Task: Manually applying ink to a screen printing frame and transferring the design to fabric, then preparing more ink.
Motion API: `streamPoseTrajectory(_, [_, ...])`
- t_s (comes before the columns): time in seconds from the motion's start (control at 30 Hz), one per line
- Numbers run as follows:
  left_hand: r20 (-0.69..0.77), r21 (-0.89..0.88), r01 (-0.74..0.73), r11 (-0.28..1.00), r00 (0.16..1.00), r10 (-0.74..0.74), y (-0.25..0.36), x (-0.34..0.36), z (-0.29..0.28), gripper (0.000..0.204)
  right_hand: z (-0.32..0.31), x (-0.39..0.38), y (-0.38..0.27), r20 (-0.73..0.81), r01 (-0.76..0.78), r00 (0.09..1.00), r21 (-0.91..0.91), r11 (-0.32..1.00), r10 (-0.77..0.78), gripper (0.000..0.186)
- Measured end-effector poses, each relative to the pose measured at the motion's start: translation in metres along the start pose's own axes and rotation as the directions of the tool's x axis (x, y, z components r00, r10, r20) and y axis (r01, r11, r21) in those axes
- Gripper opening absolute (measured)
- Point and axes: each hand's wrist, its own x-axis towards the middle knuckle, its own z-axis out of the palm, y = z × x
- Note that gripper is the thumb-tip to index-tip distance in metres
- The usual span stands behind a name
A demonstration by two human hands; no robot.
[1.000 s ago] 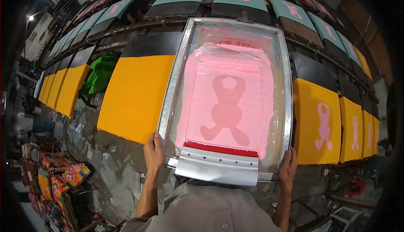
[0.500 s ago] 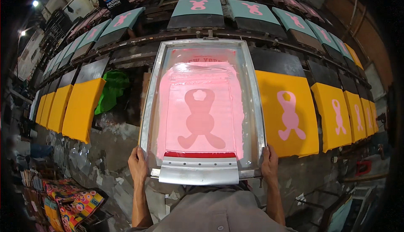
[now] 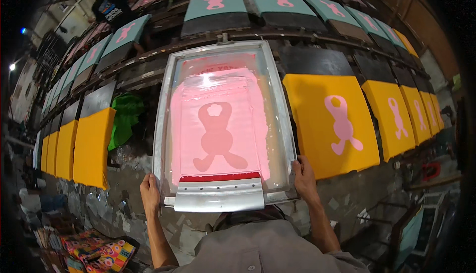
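Observation:
My left hand is closed on the lower left side of a metal-framed printing screen. On its lower right side my right hand grips the frame too. Pink ink coats the mesh, where a darker rabbit-like figure shows through. A squeegee with a wide metal holder and red blade lies across the screen's near end, touched by neither hand. Just right of the frame, a yellow cloth on a board bears a pink rabbit-like print. What lies under the screen is mostly hidden.
Plain yellow cloths on boards line the left, beside a bunched green cloth. More printed yellow cloths run right. Beyond a rail are teal printed cloths. Another person stands far left.
My hands have carried the screen leftward, with the squeegee still on it; more of the printed yellow cloth's left edge shows. The whole view has tilted slightly.

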Motion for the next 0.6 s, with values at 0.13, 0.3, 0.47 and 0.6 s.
streamPoseTrajectory(0.13, [0.073, -0.033, 0.006, 0.999, 0.997, -0.003, -0.010, 0.006, -0.002, 0.041, 0.003, 0.000, 0.005, -0.007, -0.062, 0.998, 0.033, 0.998, 0.062, 0.031])
streamPoseTrajectory(0.3, [0.090, -0.019, -0.002, 1.000, 0.996, 0.004, -0.036, 0.015, -0.001, 0.042, 0.014, 0.002, 0.013, -0.017, -0.058, 0.998, -0.026, 0.998, 0.058, 0.032])
streamPoseTrajectory(0.47, [0.094, -0.060, -0.003, 0.998, 0.996, 0.009, -0.040, 0.019, -0.002, 0.041, 0.015, -0.004, -0.005, -0.017, -0.118, 0.993, -0.267, 0.956, 0.118, 0.035])
streamPoseTrajectory(0.6, [0.040, 0.136, -0.352, 0.926, 0.936, 0.350, -0.001, -0.003, -0.017, 0.041, 0.021, -0.030, -0.044, -0.024, 0.277, 0.947, -0.445, 0.851, -0.320, 0.052])
